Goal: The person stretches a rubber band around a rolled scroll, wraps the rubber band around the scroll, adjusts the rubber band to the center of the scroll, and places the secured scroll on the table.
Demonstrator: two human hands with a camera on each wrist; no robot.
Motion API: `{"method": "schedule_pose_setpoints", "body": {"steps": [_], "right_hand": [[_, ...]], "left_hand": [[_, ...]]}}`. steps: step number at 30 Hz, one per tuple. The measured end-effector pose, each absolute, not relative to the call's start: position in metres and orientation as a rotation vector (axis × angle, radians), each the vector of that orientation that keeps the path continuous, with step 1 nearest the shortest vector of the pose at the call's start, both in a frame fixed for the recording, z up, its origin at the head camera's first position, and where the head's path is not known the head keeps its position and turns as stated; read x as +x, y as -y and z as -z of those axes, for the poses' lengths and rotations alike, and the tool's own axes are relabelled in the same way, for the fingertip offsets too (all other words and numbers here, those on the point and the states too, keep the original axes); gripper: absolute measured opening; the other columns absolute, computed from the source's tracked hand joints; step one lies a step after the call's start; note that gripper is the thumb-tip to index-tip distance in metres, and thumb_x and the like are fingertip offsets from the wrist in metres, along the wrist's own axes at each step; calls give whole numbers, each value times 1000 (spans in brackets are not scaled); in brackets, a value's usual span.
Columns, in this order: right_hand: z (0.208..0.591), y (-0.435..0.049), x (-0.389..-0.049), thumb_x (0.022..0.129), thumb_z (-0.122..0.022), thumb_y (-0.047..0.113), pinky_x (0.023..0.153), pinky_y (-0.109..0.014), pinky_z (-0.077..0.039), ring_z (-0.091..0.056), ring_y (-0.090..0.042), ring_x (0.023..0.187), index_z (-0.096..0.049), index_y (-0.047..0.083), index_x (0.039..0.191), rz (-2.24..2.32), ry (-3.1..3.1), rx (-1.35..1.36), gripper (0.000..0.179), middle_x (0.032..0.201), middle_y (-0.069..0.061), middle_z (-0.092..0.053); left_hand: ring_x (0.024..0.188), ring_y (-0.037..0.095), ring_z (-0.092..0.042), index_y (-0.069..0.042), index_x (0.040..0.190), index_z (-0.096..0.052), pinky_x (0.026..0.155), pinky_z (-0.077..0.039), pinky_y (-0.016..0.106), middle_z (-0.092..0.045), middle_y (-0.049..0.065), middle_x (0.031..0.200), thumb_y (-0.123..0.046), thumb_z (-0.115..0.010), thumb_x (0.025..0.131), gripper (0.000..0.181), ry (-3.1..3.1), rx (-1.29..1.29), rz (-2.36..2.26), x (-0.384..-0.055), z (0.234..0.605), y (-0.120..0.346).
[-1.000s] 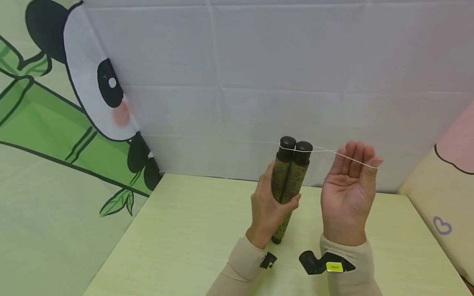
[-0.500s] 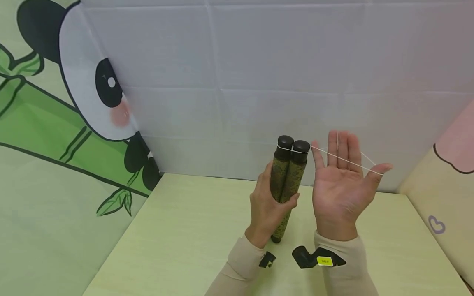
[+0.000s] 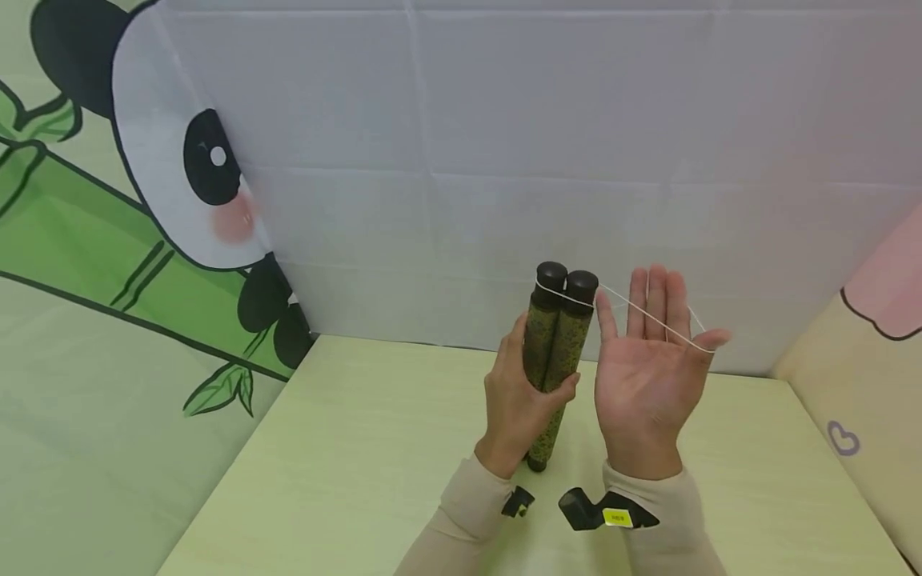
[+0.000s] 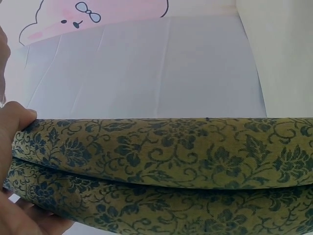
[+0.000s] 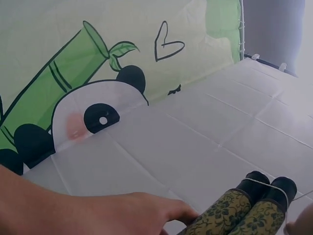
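Observation:
In the head view my left hand point(image 3: 515, 400) grips a rolled-up scroll point(image 3: 555, 352), its two rolls side by side and standing tilted above the table. Dark floral cloth on an olive ground covers both rolls in the left wrist view, where a thumb and fingertips point(image 4: 18, 117) wrap the scroll's end. Black knobs point(image 5: 285, 188) cap its upper end. Around them runs a thin white string point(image 3: 651, 316), stretched right to my right hand point(image 3: 643, 392). That hand faces palm up with fingers straight and spread; the string loops over its little finger and thumb.
A pale yellow-green table point(image 3: 346, 448) lies under both hands. Behind it hangs a white backdrop point(image 3: 461, 224), with a panda-printed cloth point(image 3: 169, 184) on the left and a pink-and-cream one point(image 3: 871, 360) on the right.
My right hand has spread its fingers and shifted a little left, widening the crossed string into an open loop. My left hand and the scroll have stayed nearly in place.

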State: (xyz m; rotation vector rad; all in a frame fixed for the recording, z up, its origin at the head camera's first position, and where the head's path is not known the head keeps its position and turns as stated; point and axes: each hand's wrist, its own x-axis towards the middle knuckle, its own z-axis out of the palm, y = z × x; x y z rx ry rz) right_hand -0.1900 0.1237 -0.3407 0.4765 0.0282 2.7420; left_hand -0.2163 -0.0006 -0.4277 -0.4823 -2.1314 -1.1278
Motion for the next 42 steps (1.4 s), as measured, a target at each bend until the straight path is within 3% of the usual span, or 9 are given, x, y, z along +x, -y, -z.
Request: {"method": "schedule_pose_setpoints", "body": {"steps": [6, 11, 16, 22, 25, 29, 33, 38, 42], "right_hand": [[346, -115, -189, 107, -34, 50, 119, -39, -26, -35, -22, 146, -37, 15, 157, -2744, 75, 376, 61, 159, -5, -39], [343, -117, -186, 105, -37, 49, 117, -38, -30, -35, -21, 146, -38, 27, 157, -2854, -26, 235, 56, 158, -2, -40], [340, -123, -189, 105, -40, 47, 117, -38, -29, -33, -21, 148, -38, 31, 156, -2934, -93, 155, 53, 159, -1, -38], [343, -122, -196, 105, -46, 40, 117, -36, -30, -35, -23, 147, -35, 21, 158, -2843, 223, 170, 57, 160, -8, -36], [348, -120, -201, 101, -62, 34, 116, -34, -31, -36, -25, 145, -35, 11, 157, -2765, 345, 213, 66, 159, -12, -35], [355, -119, -210, 86, -84, 20, 116, -32, -31, -33, -30, 146, -35, -4, 154, -2656, 490, 320, 87, 159, -17, -33], [363, -122, -221, 85, -84, 13, 117, -36, -28, -33, -34, 147, -43, -13, 146, -2479, 714, 480, 79, 159, -22, -34], [369, -129, -233, 86, -83, 15, 116, -36, -29, -36, -32, 146, -45, -10, 145, -2273, 1032, 632, 75, 158, -25, -34], [366, -140, -240, 88, -80, 6, 114, -33, -32, -37, -32, 145, -45, -7, 147, -2149, 1261, 694, 69, 157, -25, -36]], "left_hand": [[101, 23, -67, -15, 159, -29, 78, -57, 40, -57, 8, 135, -27, -91, 75, 106, 2118, -511, 1099, -215, 428, 3], [101, 25, -68, -13, 159, -28, 77, -58, 41, -57, 10, 135, -27, -92, 75, 106, 2118, -510, 1090, -212, 427, 7], [99, 23, -67, -14, 159, -29, 74, -57, 41, -59, 9, 131, -27, -92, 75, 106, 2105, -498, 1083, -214, 426, 5], [99, 22, -67, -15, 159, -29, 75, -57, 40, -59, 8, 131, -28, -91, 75, 105, 2124, -476, 1093, -218, 427, 2], [100, 21, -66, -15, 159, -30, 76, -57, 40, -59, 8, 131, -28, -91, 75, 104, 2134, -467, 1105, -220, 428, 0], [101, 21, -66, -17, 159, -29, 77, -57, 39, -59, 7, 132, -26, -91, 75, 105, 2132, -461, 1100, -224, 428, -4], [100, 21, -67, -18, 160, -28, 76, -57, 40, -58, 8, 133, -27, -90, 76, 105, 2122, -463, 1079, -231, 427, -9], [98, 22, -68, -18, 160, -28, 75, -57, 40, -58, 8, 134, -29, -89, 78, 103, 2120, -442, 1066, -239, 426, -14], [98, 21, -68, -17, 160, -29, 76, -57, 38, -59, 6, 135, -28, -89, 78, 101, 2122, -420, 1066, -244, 426, -18]]}}
